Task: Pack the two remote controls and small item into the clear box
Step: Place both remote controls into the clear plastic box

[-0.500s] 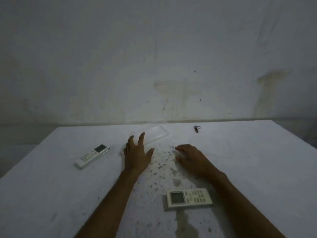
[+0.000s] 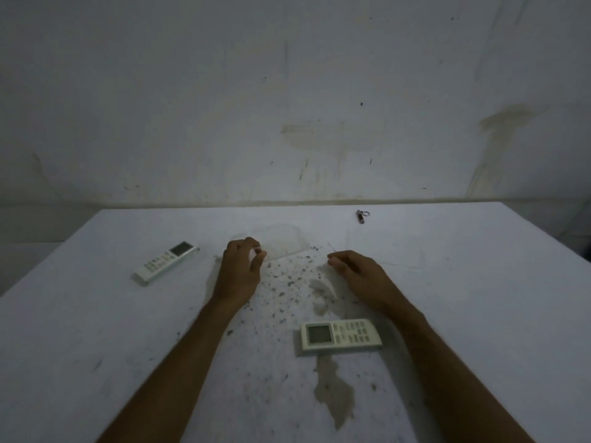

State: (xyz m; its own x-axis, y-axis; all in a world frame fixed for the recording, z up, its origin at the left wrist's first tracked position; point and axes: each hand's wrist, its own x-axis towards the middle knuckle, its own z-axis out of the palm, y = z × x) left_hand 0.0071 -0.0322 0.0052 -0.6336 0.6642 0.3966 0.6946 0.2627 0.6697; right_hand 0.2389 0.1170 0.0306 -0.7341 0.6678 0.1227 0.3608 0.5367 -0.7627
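The clear box (image 2: 284, 243) lies at the middle of the white table, faint and hard to make out. My left hand (image 2: 240, 270) has its fingers and thumb curled around the box's near-left corner. My right hand (image 2: 358, 274) rests on the table to the right of the box, apart from it, fingers curled with nothing seen in them. One white remote (image 2: 166, 262) lies slanted to the left of my left hand. A second white remote (image 2: 340, 336) lies crosswise near me, under my right forearm's inner side. The small dark item with a ring (image 2: 361, 216) sits at the far right.
The white table (image 2: 479, 298) carries dark specks and chipped patches between my hands and a brown stain (image 2: 335, 391) near the front. A stained wall (image 2: 287, 123) rises directly behind the far edge.
My left hand went from flat with spread fingers to curled on the box's corner. The fingers of my right hand have curled in. The view has tilted slightly.
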